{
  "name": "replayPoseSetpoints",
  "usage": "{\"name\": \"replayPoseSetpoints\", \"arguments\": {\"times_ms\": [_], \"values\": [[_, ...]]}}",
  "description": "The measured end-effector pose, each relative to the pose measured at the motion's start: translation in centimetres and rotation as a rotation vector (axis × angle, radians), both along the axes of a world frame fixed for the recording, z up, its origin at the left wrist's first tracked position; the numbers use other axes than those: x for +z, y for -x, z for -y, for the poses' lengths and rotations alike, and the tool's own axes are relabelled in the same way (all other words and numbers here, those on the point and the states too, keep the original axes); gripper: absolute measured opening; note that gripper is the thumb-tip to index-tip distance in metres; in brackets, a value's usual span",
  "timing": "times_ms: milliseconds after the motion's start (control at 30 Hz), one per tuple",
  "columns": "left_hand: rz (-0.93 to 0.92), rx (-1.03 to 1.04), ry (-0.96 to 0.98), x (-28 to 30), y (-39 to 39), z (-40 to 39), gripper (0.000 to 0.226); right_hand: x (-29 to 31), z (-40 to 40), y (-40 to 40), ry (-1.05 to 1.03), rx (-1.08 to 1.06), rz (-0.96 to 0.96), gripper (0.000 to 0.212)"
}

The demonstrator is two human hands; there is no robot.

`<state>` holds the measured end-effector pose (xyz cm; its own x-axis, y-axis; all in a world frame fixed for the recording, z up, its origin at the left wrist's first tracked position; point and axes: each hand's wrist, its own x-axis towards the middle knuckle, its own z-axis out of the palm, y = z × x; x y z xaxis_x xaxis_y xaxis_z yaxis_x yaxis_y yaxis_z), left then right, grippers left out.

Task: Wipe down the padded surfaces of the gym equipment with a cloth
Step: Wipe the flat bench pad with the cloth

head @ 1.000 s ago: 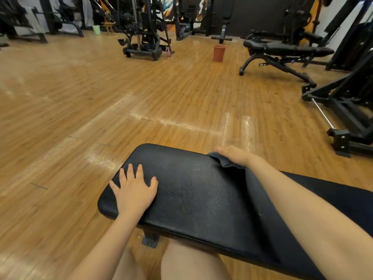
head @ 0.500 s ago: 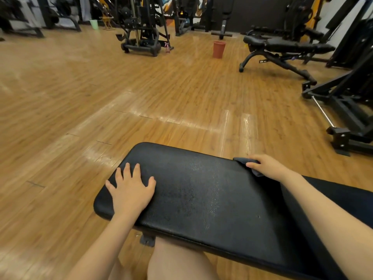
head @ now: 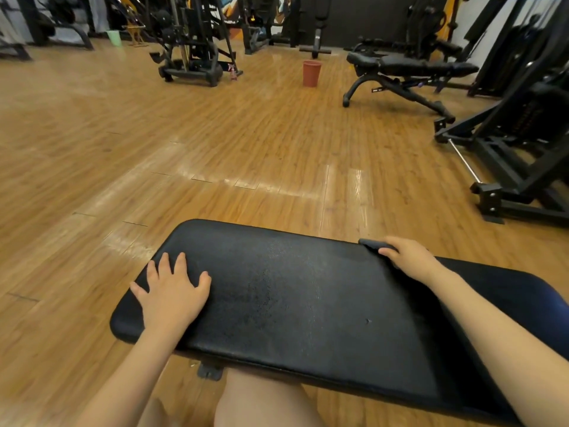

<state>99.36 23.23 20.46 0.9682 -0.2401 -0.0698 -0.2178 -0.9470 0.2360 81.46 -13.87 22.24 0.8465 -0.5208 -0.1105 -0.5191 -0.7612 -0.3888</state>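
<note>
Wooden plank flooring [head: 215,143] fills most of the view, with glare streaks ahead of the worktop. Machines along the far wall are cut off at the top edge and are too dark to be identified. An adjustable bench [head: 409,69] and a black steel frame [head: 508,167] are seen at the right, the frame cut off by the right edge. A reddish bin [head: 311,73] stands on the floor near the bench, and a pale green bin [head: 114,37] stands far left.

The padded worktop [head: 292,297] is black and grained, with faint pale specks at its centre; its right end runs out of view. The left hand [head: 172,294] is laid flat on the near left corner, fingers spread and relaxed. The right hand [head: 406,257] is curled over a dark grey cloth [head: 371,242] at the far edge of the pad. Most of the cloth is hidden beneath that hand.
</note>
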Motion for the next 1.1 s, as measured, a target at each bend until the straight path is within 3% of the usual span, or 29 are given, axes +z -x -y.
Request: {"name": "replayPoseSetpoints", "arguments": {"times_ms": [67,133,300,533,633,733,933,1100], "values": [[0.002,-0.014,0.003,0.3,0.3,0.2,0.066,0.0,0.4,0.3,0.026,-0.014,-0.014,0.014],[0.018,-0.058,0.029,0.6,0.8,1.3,0.067,0.0,-0.6,-2.0,0.084,0.011,-0.039,0.023],[0.042,-0.327,0.098,1.7,3.9,8.2,0.066,-0.5,-4.1,-5.8,0.081,0.097,0.004,0.028],[0.023,-0.597,0.027,0.7,7.7,14.2,0.068,-0.1,5.2,7.6,0.040,-0.220,0.016,0.016],[0.051,-0.626,-0.001,0.0,8.8,14.7,0.068,-0.3,7.9,11.1,0.060,-0.364,0.033,0.022],[0.070,-0.626,0.005,-0.3,8.9,14.6,0.069,-1.0,7.1,9.7,0.094,-0.424,0.048,0.025],[0.068,-0.629,-0.002,-0.3,9.2,14.6,0.071,-2.1,6.1,11.2,0.078,-0.411,0.219,0.029],[0.069,-0.634,0.001,-0.3,9.2,14.5,0.072,-2.5,5.5,12.7,0.090,-0.404,0.233,0.032]]}}
